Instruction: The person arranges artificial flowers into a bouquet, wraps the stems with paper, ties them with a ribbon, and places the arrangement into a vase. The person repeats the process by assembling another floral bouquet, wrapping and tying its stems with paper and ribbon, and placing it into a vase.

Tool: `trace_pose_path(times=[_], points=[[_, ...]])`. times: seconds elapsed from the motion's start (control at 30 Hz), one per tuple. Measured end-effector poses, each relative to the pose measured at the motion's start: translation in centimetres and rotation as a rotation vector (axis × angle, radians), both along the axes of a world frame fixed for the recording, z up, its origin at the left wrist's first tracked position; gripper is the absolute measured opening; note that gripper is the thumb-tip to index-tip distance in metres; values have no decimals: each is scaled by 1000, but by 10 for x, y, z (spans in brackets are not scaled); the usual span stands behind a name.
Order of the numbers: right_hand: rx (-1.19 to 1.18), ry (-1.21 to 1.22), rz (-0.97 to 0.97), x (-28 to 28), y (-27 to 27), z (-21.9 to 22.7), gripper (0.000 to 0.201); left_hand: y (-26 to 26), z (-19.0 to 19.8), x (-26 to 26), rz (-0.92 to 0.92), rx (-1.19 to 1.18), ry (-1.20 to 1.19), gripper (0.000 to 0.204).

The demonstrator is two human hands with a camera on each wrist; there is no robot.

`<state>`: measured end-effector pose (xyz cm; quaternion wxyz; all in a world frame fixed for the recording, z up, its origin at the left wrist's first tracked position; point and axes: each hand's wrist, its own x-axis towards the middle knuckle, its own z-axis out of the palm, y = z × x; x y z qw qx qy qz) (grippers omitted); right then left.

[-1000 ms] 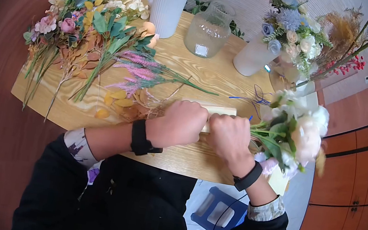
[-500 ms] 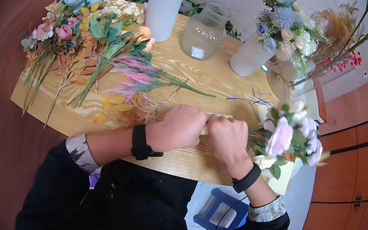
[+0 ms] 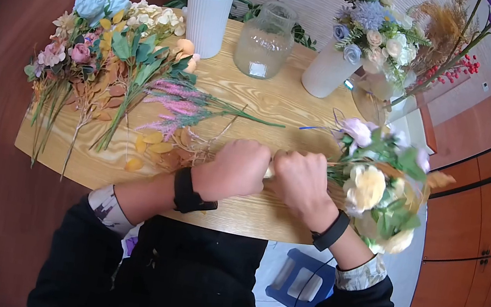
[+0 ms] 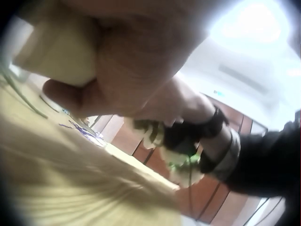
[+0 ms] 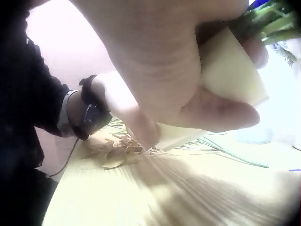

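Over the front of the table, my two hands work side by side with knuckles up. My right hand (image 3: 303,185) grips the stem end of a bouquet (image 3: 366,187) of cream and lilac flowers, whose heads point out to the right. In the right wrist view, a cream wrap (image 5: 230,70) goes round its green stems (image 5: 277,26), with my thumb along it. My left hand (image 3: 234,168) holds a cream strip (image 4: 61,49), the thumb below it in the left wrist view. Most of the wrap is hidden under the fingers.
Loose artificial flower stems (image 3: 134,65) lie at the left, with pink sprays (image 3: 173,103) nearer the middle. A white ribbed vase (image 3: 207,22), a glass vase (image 3: 264,44) and a filled vase (image 3: 327,73) stand along the back. Blue ties (image 3: 320,127) lie beyond my right hand.
The bouquet has turned about its stems, bringing cream flowers to the front where lilac ones were. Both hands stay close together, and less of the cream strip shows between them.
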<state>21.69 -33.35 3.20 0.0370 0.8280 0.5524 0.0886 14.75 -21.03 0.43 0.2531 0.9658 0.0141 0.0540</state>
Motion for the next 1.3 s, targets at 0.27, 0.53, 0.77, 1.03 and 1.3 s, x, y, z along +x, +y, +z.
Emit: trace_pose_path(times=[0.27, 0.53, 0.77, 1.03, 1.3], points=[[-48, 21, -26, -1, 0, 1, 6, 1, 0, 6, -76, -222, 306, 12], [67, -115, 33, 1, -1, -4, 6, 8, -6, 11, -118, -292, 247, 13], [-111, -15, 0, 3, 0, 6, 4, -7, -7, 5, -10, -17, -26, 15], [33, -77, 56, 4, -3, -1, 4, 10, -2, 18, -213, -333, 408, 15], [-104, -14, 4, 4, 1, 9, 5, -9, -8, 4, 60, -9, -54, 17]])
